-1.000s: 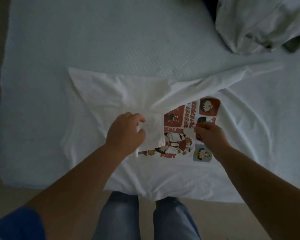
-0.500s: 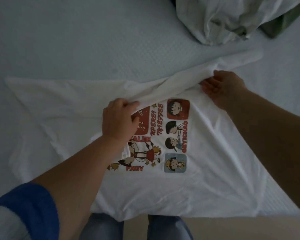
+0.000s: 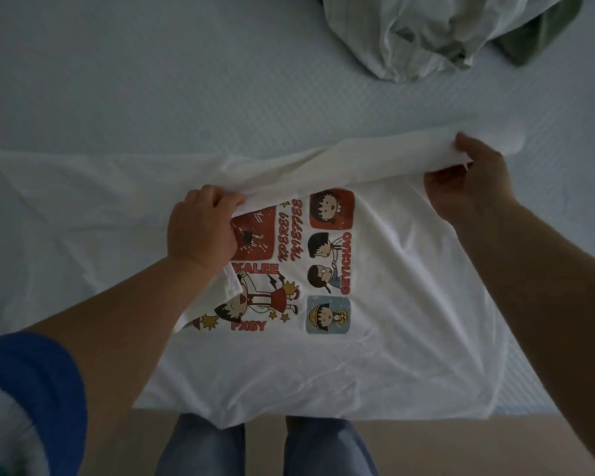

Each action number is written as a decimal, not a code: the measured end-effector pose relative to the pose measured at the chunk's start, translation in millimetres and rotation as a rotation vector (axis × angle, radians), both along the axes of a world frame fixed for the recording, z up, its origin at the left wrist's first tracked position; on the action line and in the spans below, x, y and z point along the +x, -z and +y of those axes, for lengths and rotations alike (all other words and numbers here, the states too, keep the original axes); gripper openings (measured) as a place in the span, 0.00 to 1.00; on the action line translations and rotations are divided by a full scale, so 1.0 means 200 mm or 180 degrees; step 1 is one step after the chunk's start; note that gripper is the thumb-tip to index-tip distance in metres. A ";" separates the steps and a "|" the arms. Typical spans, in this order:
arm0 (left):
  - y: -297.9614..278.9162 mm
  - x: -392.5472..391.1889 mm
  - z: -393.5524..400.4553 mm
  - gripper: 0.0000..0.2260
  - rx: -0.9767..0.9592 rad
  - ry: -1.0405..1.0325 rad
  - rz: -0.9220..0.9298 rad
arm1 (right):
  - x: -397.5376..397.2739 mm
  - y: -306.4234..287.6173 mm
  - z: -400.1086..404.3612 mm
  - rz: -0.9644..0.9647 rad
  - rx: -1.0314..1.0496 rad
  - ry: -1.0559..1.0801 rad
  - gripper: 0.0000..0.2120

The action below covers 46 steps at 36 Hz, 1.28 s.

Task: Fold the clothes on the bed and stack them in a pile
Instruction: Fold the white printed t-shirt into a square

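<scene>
**Right hand had run out along the fold edge of the white T-shirt**

Since a second earlier the right hand had left the printed patch and travelled out toward 2 o'clock along the raised edge, while the left hand had stayed near the middle, at about 9 o'clock of the print.

The bed filled most of the view, one pale quilted surface. On its near half lay one white T-shirt, print side up, its hem hanging just over the bed's edge at 6 o'clock. At 1 o'clock, well apart from it, sat one crumpled heap of clothes, pale cloth with something green beneath; how many garments it held could not be told.

Both hands held the same lifted band of the shirt. The left hand's fingers were curled tightly round it; the right hand pinched the far end between thumb and fingers.

The step in hand looked like the first lengthwise fold of this shirt, so the task was at an early stage, with no folded pile in view. The next move probably called for carrying the taut edge across the print toward 6 o'clock and laying it down flat, both hands keeping level so that no crease formed.
</scene>
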<state>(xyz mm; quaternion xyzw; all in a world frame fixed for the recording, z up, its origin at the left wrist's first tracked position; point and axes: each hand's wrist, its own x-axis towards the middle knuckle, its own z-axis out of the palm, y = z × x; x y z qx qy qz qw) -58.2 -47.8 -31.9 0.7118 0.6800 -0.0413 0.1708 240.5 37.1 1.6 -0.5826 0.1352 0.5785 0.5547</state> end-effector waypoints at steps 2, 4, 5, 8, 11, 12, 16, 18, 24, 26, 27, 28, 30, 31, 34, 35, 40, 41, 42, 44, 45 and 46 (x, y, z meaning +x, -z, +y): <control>-0.03 -0.02 -0.01 0.15 0.0075 -0.0105 -0.0132 | 0.04 -0.02 -0.07 -0.0054 -0.0147 0.0111 0.12; -0.08 -0.05 -0.03 0.12 0.0252 -0.0248 -0.0290 | 0.08 -0.03 -0.14 -0.0213 -0.0360 0.0057 0.08; -0.11 -0.07 -0.04 0.11 0.0359 -0.0272 -0.0398 | 0.10 -0.04 -0.18 -0.0299 -0.0427 0.0053 0.06; -0.20 -0.13 -0.10 0.10 0.0695 -0.0194 -0.0662 | 0.16 -0.07 -0.29 -0.0415 -0.0525 0.0243 0.06; -0.26 -0.17 -0.20 0.14 0.0884 -0.0005 -0.0757 | 0.20 -0.09 -0.42 -0.0389 -0.0362 0.0379 0.10; -0.26 -0.17 -0.23 0.14 0.0857 0.0042 -0.0776 | 0.21 -0.08 -0.47 -0.0358 -0.0315 0.0394 0.14; -0.18 -0.17 -0.30 0.05 0.0254 0.0146 -0.0690 | 0.24 -0.01 -0.66 -0.0524 -0.0757 0.0171 0.19; -0.12 -0.17 -0.31 0.06 -0.0157 0.0169 -0.0659 | 0.27 0.03 -0.74 -0.0634 -0.1119 0.0026 0.14; -0.10 -0.12 -0.25 0.12 -0.0379 0.0171 -0.0665 | 0.38 0.08 -0.82 -0.0989 -0.1590 -0.1039 0.06; -0.11 -0.09 -0.21 0.15 -0.0292 0.0223 -0.0746 | 0.41 0.06 -0.80 -0.1071 -0.1638 -0.1301 0.06; -0.12 -0.08 -0.19 0.15 -0.0211 0.0231 -0.0766 | 0.43 0.04 -0.77 -0.1174 -0.1652 -0.1387 0.08; -0.12 -0.06 -0.17 0.14 -0.0117 0.0248 -0.0751 | 0.46 0.03 -0.74 -0.1287 -0.1645 -0.1481 0.09; -0.11 -0.03 -0.10 0.12 0.0049 0.0294 -0.0655 | 0.50 0.01 -0.67 -0.1403 -0.1578 -0.1753 0.11; -0.10 -0.02 -0.06 0.11 0.0098 0.0302 -0.0597 | 0.52 0.00 -0.63 -0.1399 -0.1552 -0.1914 0.12; -0.07 0.02 0.05 0.14 0.0170 0.0329 -0.0444 | 0.56 0.00 -0.52 -0.1296 -0.1608 -0.2480 0.17; -0.06 0.03 0.07 0.15 0.0178 0.0353 -0.0399 | 0.56 0.00 -0.49 -0.1232 -0.1635 -0.2682 0.17; -0.03 0.05 0.16 0.17 0.0068 0.0347 -0.0301 | 0.58 0.02 -0.38 -0.1173 -0.1590 -0.3264 0.11; -0.02 0.05 0.17 0.17 0.0045 0.0339 -0.0301 | 0.58 0.03 -0.37 -0.1220 -0.1546 -0.3244 0.11; -0.02 0.05 0.17 0.16 0.0031 0.0330 -0.0304 | 0.60 0.03 -0.37 -0.1253 -0.1516 -0.3187 0.12; -0.01 0.04 0.18 0.14 0.0013 0.0305 -0.0303 | 0.63 0.04 -0.38 -0.1212 -0.1472 -0.3094 0.16; 0.00 0.04 0.18 0.13 0.0002 0.0288 -0.0307 | 0.65 0.04 -0.39 -0.1156 -0.1460 -0.3131 0.17; 0.00 0.04 0.19 0.13 -0.0003 0.0264 -0.0317 | 0.66 0.05 -0.40 -0.1080 -0.1446 -0.3216 0.18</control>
